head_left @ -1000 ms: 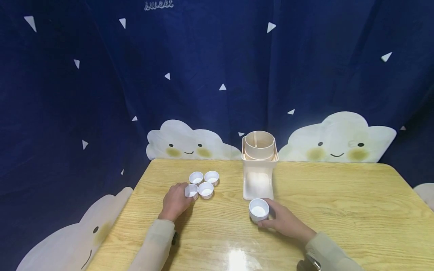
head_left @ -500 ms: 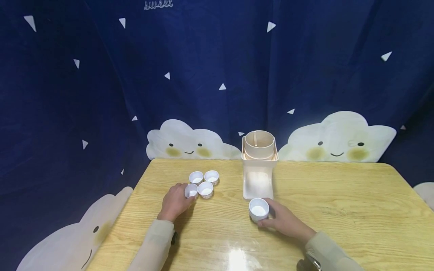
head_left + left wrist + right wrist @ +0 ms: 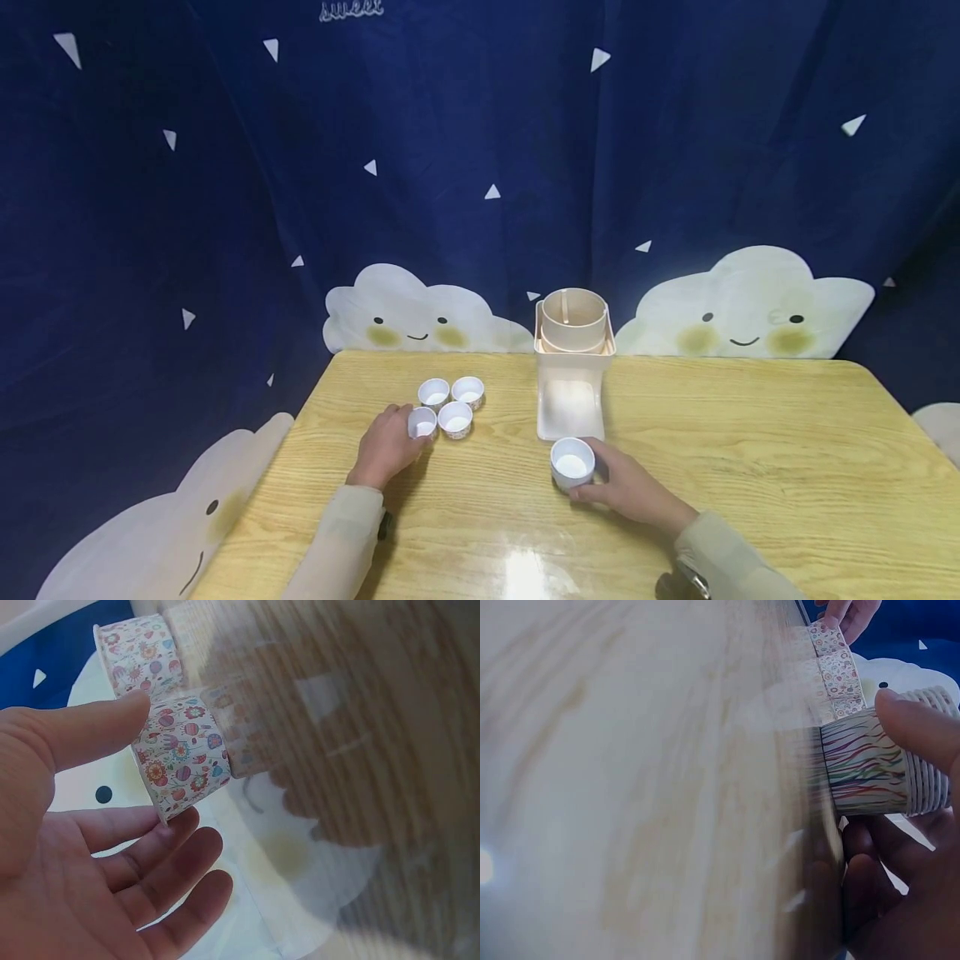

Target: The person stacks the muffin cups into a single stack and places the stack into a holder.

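Nearest the bottom edge, pale sleeves (image 3: 337, 542) are lying over a wooden desk (image 3: 735, 450), which is shining under a light. The right hand (image 3: 626, 487) is holding a nested stack of striped paper cups (image 3: 866, 766), its grip clamped round the side, thumb opposite fingers; the stack is standing upright on the desk, just before a beige stand. A little farther off, the left hand (image 3: 385, 446) is pinching a flowered cup (image 3: 184, 754) between thumb and fingers. Three more flowered cups (image 3: 456, 422) are sitting close by, making a tight two-by-two block with it, mouths up. Beyond the stack, the beige stand (image 3: 573, 357) is carrying a round tube on top. Behind everything, a dark blue curtain (image 3: 450, 100) is hanging, showing smiling clouds (image 3: 742, 321) and white triangles.
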Demonstrator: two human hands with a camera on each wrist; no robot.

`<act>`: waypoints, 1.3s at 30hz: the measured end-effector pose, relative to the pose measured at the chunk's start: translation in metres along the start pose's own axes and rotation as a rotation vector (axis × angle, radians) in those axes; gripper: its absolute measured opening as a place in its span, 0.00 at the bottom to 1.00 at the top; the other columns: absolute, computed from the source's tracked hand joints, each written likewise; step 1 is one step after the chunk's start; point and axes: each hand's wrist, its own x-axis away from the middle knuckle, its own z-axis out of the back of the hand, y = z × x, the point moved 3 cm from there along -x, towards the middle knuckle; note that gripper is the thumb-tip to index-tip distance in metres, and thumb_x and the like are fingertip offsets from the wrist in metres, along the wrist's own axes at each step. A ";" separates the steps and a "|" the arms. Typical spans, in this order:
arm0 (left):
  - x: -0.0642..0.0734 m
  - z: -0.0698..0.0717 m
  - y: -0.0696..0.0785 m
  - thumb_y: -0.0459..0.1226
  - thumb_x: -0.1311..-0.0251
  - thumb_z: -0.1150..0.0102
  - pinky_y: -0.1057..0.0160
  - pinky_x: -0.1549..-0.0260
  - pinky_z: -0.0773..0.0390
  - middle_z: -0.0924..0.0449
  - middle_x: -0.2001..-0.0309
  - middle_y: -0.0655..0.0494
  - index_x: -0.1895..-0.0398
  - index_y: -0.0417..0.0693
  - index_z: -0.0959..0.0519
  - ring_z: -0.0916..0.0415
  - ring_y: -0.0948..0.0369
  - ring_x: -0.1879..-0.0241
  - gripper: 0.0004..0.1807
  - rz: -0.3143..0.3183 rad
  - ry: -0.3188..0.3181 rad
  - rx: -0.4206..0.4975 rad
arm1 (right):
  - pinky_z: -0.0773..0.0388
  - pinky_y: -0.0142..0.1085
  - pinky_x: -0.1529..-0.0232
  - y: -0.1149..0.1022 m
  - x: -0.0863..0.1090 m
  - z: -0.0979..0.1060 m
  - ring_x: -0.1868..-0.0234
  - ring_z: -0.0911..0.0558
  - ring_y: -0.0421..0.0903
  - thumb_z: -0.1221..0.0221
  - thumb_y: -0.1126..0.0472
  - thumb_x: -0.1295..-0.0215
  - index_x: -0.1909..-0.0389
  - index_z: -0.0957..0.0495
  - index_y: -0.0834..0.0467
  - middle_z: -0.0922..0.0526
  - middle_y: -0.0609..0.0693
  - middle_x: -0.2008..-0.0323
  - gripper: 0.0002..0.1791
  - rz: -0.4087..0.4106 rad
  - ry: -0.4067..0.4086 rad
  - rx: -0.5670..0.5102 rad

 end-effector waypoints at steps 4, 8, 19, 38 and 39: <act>0.001 0.001 0.001 0.45 0.53 0.25 0.50 0.66 0.21 0.21 0.61 0.46 0.54 0.38 0.19 0.22 0.50 0.63 0.26 0.001 0.000 0.004 | 0.36 0.66 0.35 -0.002 0.000 0.001 0.37 0.24 0.59 0.28 0.50 0.48 0.36 0.28 0.54 0.18 0.48 0.44 0.37 0.017 0.001 0.003; 0.001 0.001 0.000 0.44 0.53 0.25 0.50 0.65 0.21 0.21 0.60 0.46 0.53 0.38 0.19 0.22 0.51 0.63 0.27 -0.001 0.006 0.012 | 0.37 0.66 0.34 -0.003 0.001 0.001 0.37 0.24 0.59 0.28 0.50 0.48 0.36 0.28 0.53 0.18 0.48 0.44 0.37 0.012 -0.001 -0.008; 0.006 0.013 0.006 0.42 0.50 0.27 0.47 0.58 0.20 0.21 0.56 0.42 0.46 0.34 0.22 0.21 0.48 0.58 0.30 -0.044 0.024 0.016 | 0.36 0.66 0.34 0.000 0.000 -0.001 0.38 0.23 0.58 0.27 0.50 0.49 0.37 0.27 0.52 0.18 0.48 0.45 0.37 -0.002 0.015 0.001; 0.013 0.037 0.044 0.42 0.52 0.25 0.51 0.53 0.20 0.20 0.51 0.45 0.41 0.38 0.23 0.21 0.52 0.55 0.34 -0.146 0.067 0.079 | 0.39 0.67 0.34 0.000 0.000 0.001 0.36 0.25 0.61 0.27 0.50 0.49 0.36 0.28 0.53 0.18 0.50 0.44 0.38 -0.019 0.003 -0.016; 0.014 0.037 0.046 0.42 0.52 0.25 0.50 0.53 0.20 0.20 0.51 0.45 0.41 0.38 0.23 0.21 0.51 0.55 0.34 -0.151 0.069 0.084 | 0.39 0.67 0.34 0.001 0.000 0.001 0.36 0.25 0.60 0.27 0.50 0.49 0.36 0.28 0.53 0.18 0.49 0.44 0.38 -0.022 0.002 -0.016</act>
